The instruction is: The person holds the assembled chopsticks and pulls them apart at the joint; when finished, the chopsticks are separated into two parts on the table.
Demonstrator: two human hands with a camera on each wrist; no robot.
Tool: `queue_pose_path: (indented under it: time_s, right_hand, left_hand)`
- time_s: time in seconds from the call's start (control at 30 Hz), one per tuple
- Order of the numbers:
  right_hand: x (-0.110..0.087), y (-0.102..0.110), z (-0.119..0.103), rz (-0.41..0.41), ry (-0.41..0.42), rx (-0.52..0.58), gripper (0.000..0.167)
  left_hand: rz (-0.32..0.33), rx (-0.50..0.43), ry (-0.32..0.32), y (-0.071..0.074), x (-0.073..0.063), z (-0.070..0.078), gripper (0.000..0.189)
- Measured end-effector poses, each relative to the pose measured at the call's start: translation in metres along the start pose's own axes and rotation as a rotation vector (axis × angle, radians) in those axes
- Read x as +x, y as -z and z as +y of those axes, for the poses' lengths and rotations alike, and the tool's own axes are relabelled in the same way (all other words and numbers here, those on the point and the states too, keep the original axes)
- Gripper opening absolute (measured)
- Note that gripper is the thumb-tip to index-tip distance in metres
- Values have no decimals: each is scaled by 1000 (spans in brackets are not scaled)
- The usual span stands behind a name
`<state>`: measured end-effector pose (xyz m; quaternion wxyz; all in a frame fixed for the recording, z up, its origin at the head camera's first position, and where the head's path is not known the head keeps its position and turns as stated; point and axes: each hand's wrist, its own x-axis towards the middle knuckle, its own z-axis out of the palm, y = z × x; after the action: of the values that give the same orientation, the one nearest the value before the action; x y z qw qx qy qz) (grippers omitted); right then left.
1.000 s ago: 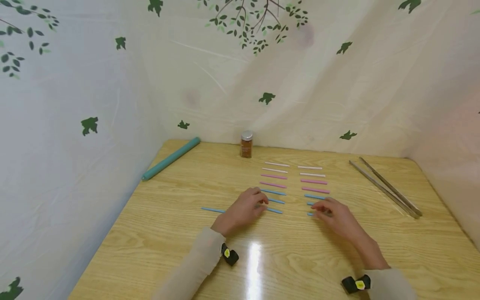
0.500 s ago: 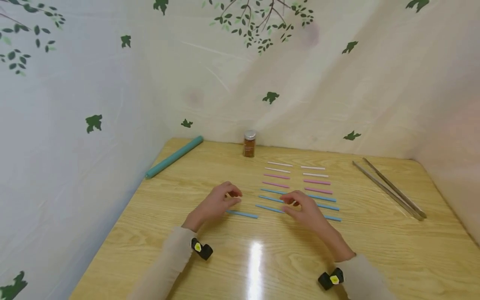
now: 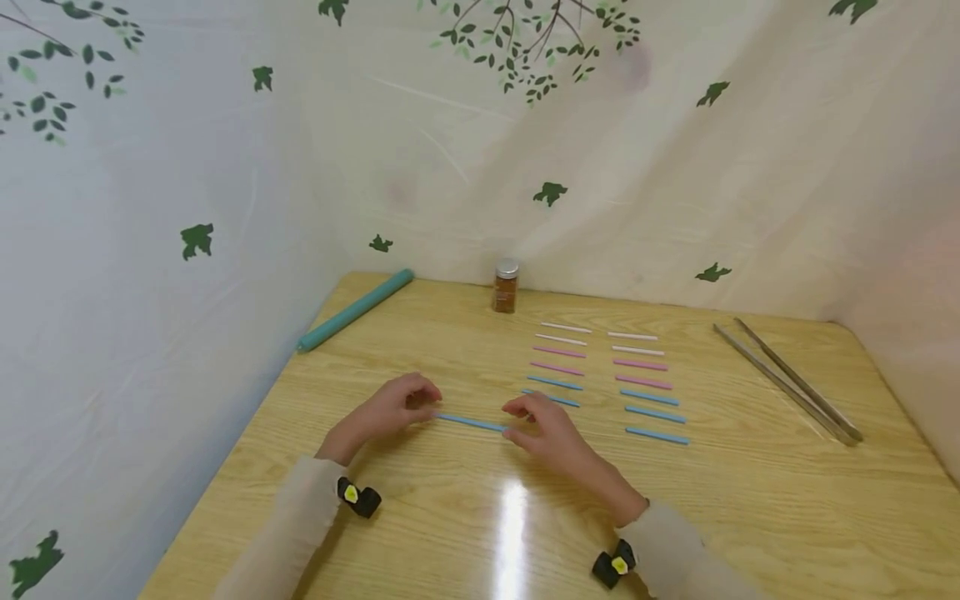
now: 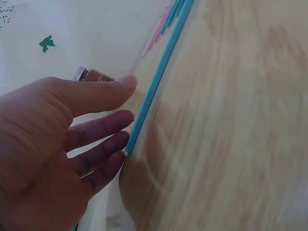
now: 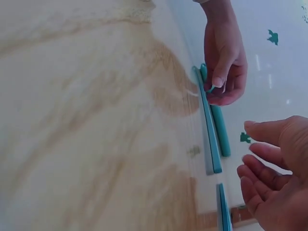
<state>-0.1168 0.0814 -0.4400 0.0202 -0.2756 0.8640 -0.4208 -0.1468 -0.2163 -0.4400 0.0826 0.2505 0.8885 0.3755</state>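
Note:
In the head view, a thin blue stick (image 3: 471,422) lies on the table between my two hands. My left hand (image 3: 386,410) is at its left end, and in the left wrist view the loosely stretched fingertips (image 4: 122,139) are right beside the stick's end. My right hand (image 3: 551,429) is over its right end, which it partly hides. In the right wrist view its fingers (image 5: 255,168) are spread and hold nothing. Behind it lie two more blue sticks (image 3: 555,382), then pink sticks (image 3: 558,369) and white sticks (image 3: 566,327).
A second column on the right has blue sticks (image 3: 657,436), pink sticks (image 3: 640,365) and white sticks (image 3: 637,350). A spice jar (image 3: 506,288) stands at the back. A teal cylinder (image 3: 356,311) lies at back left, metal tongs (image 3: 787,383) at right. Patterned cloth walls (image 3: 450,167) enclose the table.
Both hands have moved left. My right hand has gone from the right column's blue sticks across the left column to the separate blue stick, which shows between the hands.

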Motion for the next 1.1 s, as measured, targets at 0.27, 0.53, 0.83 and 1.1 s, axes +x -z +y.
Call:
queue_pose_path:
  time_s: [0.27,0.53,0.83,1.1]
  right_hand:
    - [8,-13,-6,-24,-102,-97,25]
    - [8,-17,-6,-97,-59,-124,10]
    - [4,-13,-10,-94,-68,-134,11]
    - [6,12,-16,-130,-26,-118,12]
  left_hand:
    - [-42,81,-42,-1,-2,-1,17]
    - [-56,132,-84,-6,3,0,4]
    - [-127,96,-58,-1,4,11,4]
    - [-217,64,-47,-2,16,42,7]
